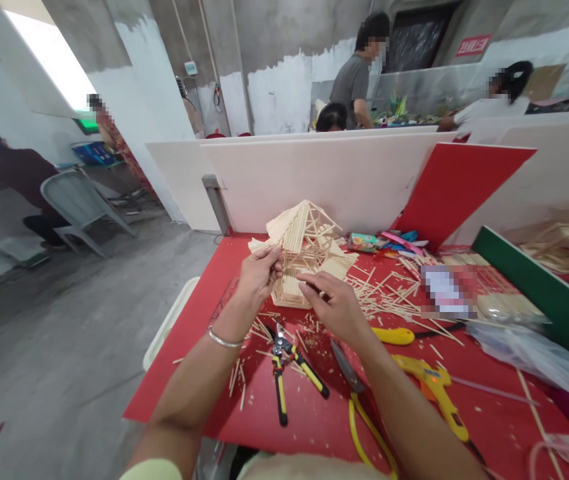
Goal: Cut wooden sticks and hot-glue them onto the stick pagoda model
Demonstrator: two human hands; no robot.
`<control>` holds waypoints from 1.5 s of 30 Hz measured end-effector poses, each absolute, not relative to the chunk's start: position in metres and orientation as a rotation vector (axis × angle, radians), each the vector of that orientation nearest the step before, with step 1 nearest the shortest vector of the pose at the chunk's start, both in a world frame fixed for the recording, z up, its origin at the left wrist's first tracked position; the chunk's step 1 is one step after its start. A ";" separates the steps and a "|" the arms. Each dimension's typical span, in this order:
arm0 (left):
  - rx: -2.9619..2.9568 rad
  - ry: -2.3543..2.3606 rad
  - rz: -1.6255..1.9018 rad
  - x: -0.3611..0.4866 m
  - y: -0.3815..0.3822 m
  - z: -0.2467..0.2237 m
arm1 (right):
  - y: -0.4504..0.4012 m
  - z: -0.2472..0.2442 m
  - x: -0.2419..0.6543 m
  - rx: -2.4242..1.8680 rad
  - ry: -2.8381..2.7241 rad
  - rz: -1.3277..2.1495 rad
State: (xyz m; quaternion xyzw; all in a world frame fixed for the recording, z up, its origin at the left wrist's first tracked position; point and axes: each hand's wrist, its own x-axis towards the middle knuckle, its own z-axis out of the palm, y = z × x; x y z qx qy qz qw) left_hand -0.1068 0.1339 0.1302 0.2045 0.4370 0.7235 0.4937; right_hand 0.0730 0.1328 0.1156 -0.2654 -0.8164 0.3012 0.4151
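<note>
My left hand [260,270], eight o'clock on stick model [295,230]; right hand [333,297], five; fingers curled, grips unclear.

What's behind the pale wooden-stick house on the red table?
Behind the pale wooden-stick house stands a flat white board, visible above and beside it. The red tabletop directly behind is covered, so anything low there is hidden.

Open left, crowded right

Passable over the left front corner of the red tabletop [157,392]; obstructed front-centre by cutters [280,345]; cluttered rightward by scissors [348,368], glue gun [431,381] and loose sticks [384,293]; walled off behind the stick model [295,228] by white board [314,170].
</note>
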 end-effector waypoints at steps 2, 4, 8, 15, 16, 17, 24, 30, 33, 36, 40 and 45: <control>0.488 1.058 1.744 -0.107 0.135 0.129 | 0.133 0.114 0.074 -0.670 -2.058 0.752; 0.483 1.055 1.728 -0.108 0.136 0.130 | 0.133 0.113 0.076 -0.676 -2.070 0.744; 0.452 1.015 1.689 -0.107 0.136 0.136 | 0.134 0.112 0.079 -0.686 -2.085 0.737; 0.375 1.007 1.612 -0.107 0.135 0.146 | 0.136 0.108 0.083 -0.704 -2.118 0.703; 0.376 1.005 1.608 -0.108 0.135 0.146 | 0.136 0.107 0.083 -0.701 -2.119 0.701; 0.377 1.004 1.606 -0.108 0.136 0.146 | 0.137 0.107 0.084 -0.700 -2.120 0.700; 0.401 0.980 1.576 -0.114 0.138 0.140 | 0.137 0.103 0.087 -0.699 -2.124 0.713; 0.423 0.983 1.583 -0.112 0.138 0.145 | 0.137 0.102 0.089 -0.727 -2.152 0.694; 0.494 1.102 1.635 -0.114 0.124 0.145 | 0.138 0.101 0.091 -0.727 -2.171 0.690; 0.614 1.279 1.724 -0.127 0.094 0.123 | 0.136 0.099 0.090 -0.719 -2.185 0.707; 0.936 1.687 1.570 -0.150 0.045 0.056 | 0.128 0.086 0.079 -0.715 -2.275 0.776; 1.315 2.215 0.966 -0.155 0.005 -0.016 | 0.110 0.059 0.058 -0.731 -2.684 0.857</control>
